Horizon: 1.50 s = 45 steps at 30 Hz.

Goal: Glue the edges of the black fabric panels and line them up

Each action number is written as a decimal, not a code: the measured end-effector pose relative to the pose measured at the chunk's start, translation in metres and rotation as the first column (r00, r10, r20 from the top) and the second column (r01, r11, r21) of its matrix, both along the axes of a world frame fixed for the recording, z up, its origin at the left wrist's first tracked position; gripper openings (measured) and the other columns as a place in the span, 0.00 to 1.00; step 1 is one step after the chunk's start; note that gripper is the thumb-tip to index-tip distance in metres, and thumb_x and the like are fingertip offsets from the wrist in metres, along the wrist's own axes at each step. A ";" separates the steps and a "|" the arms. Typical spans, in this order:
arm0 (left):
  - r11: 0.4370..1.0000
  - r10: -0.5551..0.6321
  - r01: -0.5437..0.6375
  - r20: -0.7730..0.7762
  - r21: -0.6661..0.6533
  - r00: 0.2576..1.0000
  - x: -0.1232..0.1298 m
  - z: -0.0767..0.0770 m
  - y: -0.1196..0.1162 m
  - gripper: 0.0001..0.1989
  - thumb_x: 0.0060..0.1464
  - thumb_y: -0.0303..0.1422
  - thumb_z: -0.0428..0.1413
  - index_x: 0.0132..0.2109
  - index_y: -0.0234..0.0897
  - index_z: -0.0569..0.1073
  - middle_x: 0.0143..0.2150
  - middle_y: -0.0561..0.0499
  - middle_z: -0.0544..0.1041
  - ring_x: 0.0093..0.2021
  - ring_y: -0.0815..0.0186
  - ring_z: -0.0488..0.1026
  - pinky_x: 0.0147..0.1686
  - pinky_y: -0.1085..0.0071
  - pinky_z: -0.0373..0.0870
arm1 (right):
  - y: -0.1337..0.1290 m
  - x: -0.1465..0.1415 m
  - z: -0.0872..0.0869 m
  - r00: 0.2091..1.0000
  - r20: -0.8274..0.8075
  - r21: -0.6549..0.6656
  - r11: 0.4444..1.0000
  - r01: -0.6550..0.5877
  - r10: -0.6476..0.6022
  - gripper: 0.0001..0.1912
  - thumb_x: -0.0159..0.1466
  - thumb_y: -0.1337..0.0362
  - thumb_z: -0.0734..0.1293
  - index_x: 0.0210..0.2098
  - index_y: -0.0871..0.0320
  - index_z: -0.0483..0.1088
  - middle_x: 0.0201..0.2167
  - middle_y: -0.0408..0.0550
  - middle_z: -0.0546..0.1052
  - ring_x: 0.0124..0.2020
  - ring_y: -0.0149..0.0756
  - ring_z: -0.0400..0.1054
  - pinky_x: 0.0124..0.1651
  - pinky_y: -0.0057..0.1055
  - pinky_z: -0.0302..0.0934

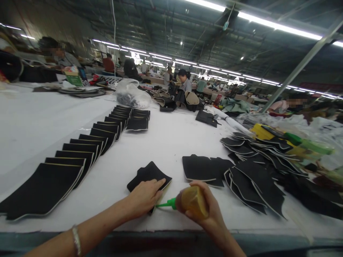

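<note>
My left hand (146, 196) lies on a black, flat-cut panel (150, 173), index finger stretched towards its right corner and nothing in its grasp. The other fingers are partly hidden. My right hand (211, 210) is wrapped round a squeeze bottle (194, 201) of amber liquid, tilted on its side. Its green nozzle (166, 203) points left, its tip at the panel's lower edge, just below my left fingers. Whether liquid is coming out, I cannot tell. Right of the panel, more black pieces (200, 167) lie flat on the white table (115, 200).
A long overlapping row of black panels (59, 175) runs along the left. Loose black pieces (252, 182) are heaped at the right, beside a yellow object (265, 132) and clear plastic. A plastic bag (132, 93) stands farther back. Other people (184, 82) work in the background.
</note>
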<state>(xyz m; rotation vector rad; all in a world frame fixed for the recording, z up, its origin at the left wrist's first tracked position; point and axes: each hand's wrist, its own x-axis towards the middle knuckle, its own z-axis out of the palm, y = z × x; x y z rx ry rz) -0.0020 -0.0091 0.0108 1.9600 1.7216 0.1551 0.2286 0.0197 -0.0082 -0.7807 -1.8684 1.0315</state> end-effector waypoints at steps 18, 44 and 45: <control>1.000 -0.027 0.027 -0.018 -0.005 0.999 -0.001 -0.003 -0.001 0.27 0.62 0.36 0.38 0.66 0.33 0.57 0.53 0.40 0.72 0.52 0.54 0.70 0.53 0.59 0.64 | 0.008 0.008 -0.005 0.997 -0.016 0.035 0.997 -0.072 0.073 0.30 0.54 0.53 0.75 0.51 0.51 0.63 0.46 0.49 0.72 0.45 0.45 0.68 0.49 0.35 0.62; 0.999 -0.018 0.018 0.001 -0.040 1.000 -0.002 -0.002 0.002 0.27 0.62 0.36 0.37 0.66 0.34 0.57 0.55 0.40 0.71 0.52 0.53 0.70 0.53 0.58 0.64 | 0.009 0.008 -0.011 0.981 -0.088 -0.070 0.981 -0.179 0.172 0.30 0.55 0.52 0.75 0.52 0.48 0.61 0.46 0.47 0.72 0.44 0.44 0.69 0.47 0.35 0.64; 0.999 -0.015 0.015 0.000 -0.045 1.000 -0.002 -0.002 0.002 0.27 0.63 0.36 0.37 0.66 0.34 0.57 0.55 0.40 0.71 0.53 0.53 0.70 0.53 0.57 0.64 | 0.012 0.009 -0.012 0.984 -0.079 -0.053 0.986 -0.161 0.157 0.30 0.54 0.52 0.75 0.52 0.48 0.61 0.46 0.47 0.72 0.45 0.45 0.69 0.48 0.35 0.63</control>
